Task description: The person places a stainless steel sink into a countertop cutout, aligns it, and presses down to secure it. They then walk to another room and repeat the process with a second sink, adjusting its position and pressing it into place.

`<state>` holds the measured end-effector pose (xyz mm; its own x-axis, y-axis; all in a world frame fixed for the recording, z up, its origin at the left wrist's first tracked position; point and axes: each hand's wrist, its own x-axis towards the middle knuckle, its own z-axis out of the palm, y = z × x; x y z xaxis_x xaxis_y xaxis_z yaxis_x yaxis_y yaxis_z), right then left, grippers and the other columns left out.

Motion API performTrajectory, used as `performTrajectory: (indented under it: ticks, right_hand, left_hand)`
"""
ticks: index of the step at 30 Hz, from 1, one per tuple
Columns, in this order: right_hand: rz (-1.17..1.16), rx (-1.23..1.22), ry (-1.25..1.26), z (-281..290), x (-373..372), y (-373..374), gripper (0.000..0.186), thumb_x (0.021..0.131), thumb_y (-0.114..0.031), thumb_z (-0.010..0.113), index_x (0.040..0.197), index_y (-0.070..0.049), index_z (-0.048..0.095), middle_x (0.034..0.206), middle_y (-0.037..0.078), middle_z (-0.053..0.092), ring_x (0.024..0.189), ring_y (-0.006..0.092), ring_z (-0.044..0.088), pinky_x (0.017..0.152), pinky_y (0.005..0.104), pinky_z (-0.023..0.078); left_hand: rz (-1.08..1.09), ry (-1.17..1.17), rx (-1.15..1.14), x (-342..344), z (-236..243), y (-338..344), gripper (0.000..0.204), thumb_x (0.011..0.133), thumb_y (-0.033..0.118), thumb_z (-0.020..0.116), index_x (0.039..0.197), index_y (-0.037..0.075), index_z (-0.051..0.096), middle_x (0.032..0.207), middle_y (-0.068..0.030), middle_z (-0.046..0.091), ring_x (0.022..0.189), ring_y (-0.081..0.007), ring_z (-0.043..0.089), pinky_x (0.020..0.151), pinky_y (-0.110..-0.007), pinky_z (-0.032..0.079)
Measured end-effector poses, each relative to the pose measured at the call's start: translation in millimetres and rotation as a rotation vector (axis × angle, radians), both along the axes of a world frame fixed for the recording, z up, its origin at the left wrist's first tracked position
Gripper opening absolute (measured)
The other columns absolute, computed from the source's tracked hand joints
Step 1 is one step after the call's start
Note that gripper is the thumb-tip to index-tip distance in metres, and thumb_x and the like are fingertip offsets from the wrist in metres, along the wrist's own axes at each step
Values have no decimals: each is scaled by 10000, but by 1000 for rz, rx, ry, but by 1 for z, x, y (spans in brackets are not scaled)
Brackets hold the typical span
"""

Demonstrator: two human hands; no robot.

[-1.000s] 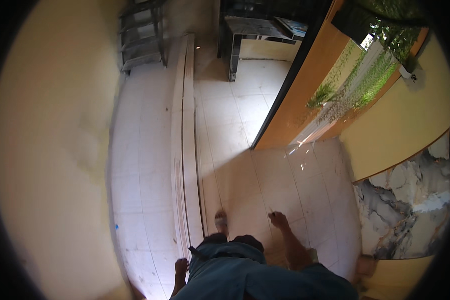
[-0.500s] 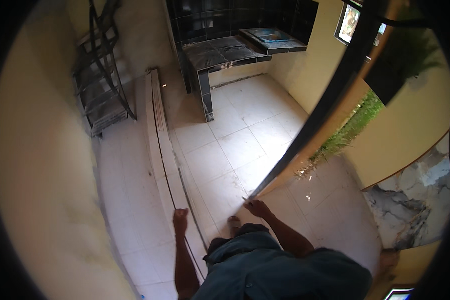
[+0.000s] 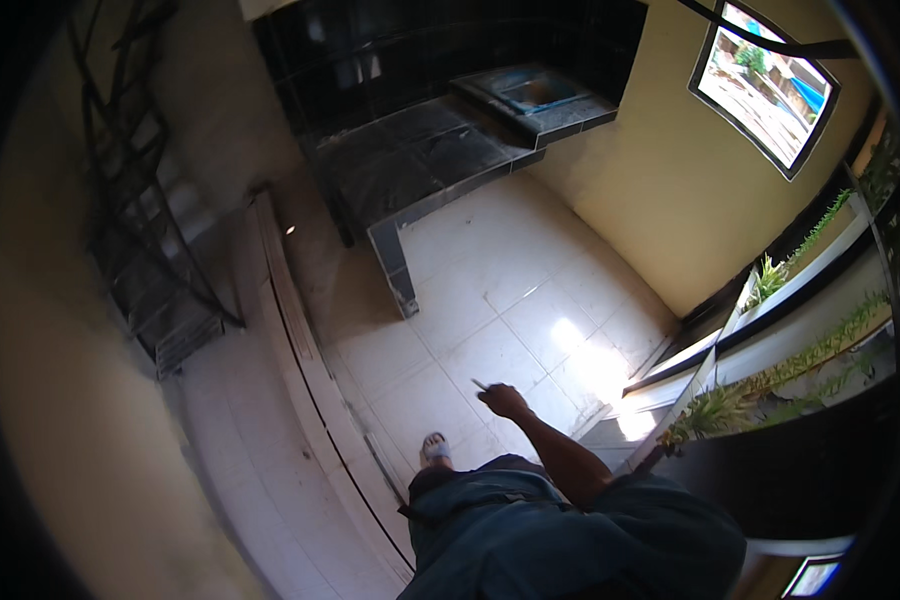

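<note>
My right hand (image 3: 503,401) is out over the pale tiled floor (image 3: 510,300), closed on a small thin pale stick (image 3: 480,384) whose kind I cannot make out. My left hand is out of view. My sandalled foot (image 3: 433,447) is on the floor beside long pale boards (image 3: 292,330), which lie lengthwise along my left.
Ahead stands a black tiled counter (image 3: 420,165) with an inset sink (image 3: 535,95). A dark metal ladder (image 3: 170,330) leans by the left wall (image 3: 40,330). A window (image 3: 760,85) is at upper right; below it are glass door panels (image 3: 790,370) showing plants.
The view has moved forward toward the counter and doorway, bringing the window into view. My right hand has moved up and leftward in the picture; my left hand has left the view.
</note>
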<state>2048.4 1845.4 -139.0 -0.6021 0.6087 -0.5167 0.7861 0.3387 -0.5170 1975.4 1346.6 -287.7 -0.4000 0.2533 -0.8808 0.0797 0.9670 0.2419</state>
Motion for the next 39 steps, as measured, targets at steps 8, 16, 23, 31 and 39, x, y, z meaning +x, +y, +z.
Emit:
performTrajectory:
  ticks: [8, 16, 23, 31, 39]
  right_hand:
    - [-987, -44, 313, -22, 133, 152, 455, 914, -487, 643, 927, -41, 733, 595, 15, 557, 468, 101, 466, 439, 294, 371]
    - [-1315, -145, 407, -17, 180, 335, 438, 901, -481, 669, 926, -44, 702, 575, -35, 481, 413, 50, 355, 375, 243, 263]
    - [-1124, 63, 487, 31, 160, 566, 484, 916, -513, 645, 892, -35, 721, 622, -12, 537, 582, 89, 471, 539, 276, 356]
    - [-1097, 135, 580, 76, 135, 773, 427, 929, -462, 661, 912, -42, 737, 650, 12, 598, 616, 99, 542, 572, 287, 414]
    - [-1016, 412, 406, 107, 131, 949, 508, 931, -500, 631, 881, 3, 676, 612, 21, 537, 579, 112, 497, 546, 320, 400]
  left_hand:
    - [230, 88, 291, -252, -2, 248, 475, 968, 368, 496, 629, 62, 624, 604, -61, 633, 531, -169, 593, 508, -318, 486]
    - [512, 166, 949, -325, 173, 738, 406, 968, 434, 589, 861, 43, 604, 657, -36, 596, 511, -120, 537, 465, -257, 424]
    - [481, -150, 1026, -218, 213, 969, 371, 960, 364, 648, 1147, 48, 603, 993, -54, 666, 837, -138, 656, 729, -244, 520]
    - [660, -73, 952, -256, 179, 1128, 431, 966, 411, 602, 1181, 37, 612, 1075, -85, 659, 923, -152, 646, 798, -251, 520]
    - [540, -105, 1109, -290, 220, 1343, 501, 951, 427, 623, 1299, 70, 582, 1148, -69, 667, 985, -179, 668, 870, -259, 508]
